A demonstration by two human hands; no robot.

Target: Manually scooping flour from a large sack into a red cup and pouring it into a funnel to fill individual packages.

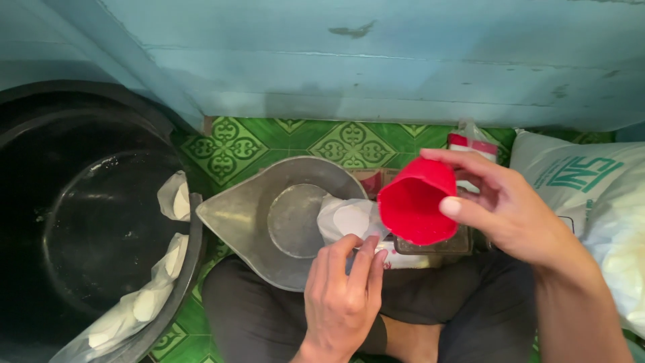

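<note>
My right hand (514, 212) holds a red plastic cup (414, 199) tipped on its side, its mouth facing down and left. My left hand (342, 292) pinches the edge of a small clear plastic bag (346, 218) with white round pieces inside, just left of the cup. The bag hangs over the rim of a grey metal scoop-shaped pan (269, 215) resting on my lap.
A large black tub (80, 222) at the left holds clear bags of white pieces (144, 302) along its rim. A white woven sack (591, 195) lies at the right. Green patterned floor tiles (342, 141) and a pale blue wall (376, 60) lie ahead. A red-and-white packet (474, 144) sits behind the cup.
</note>
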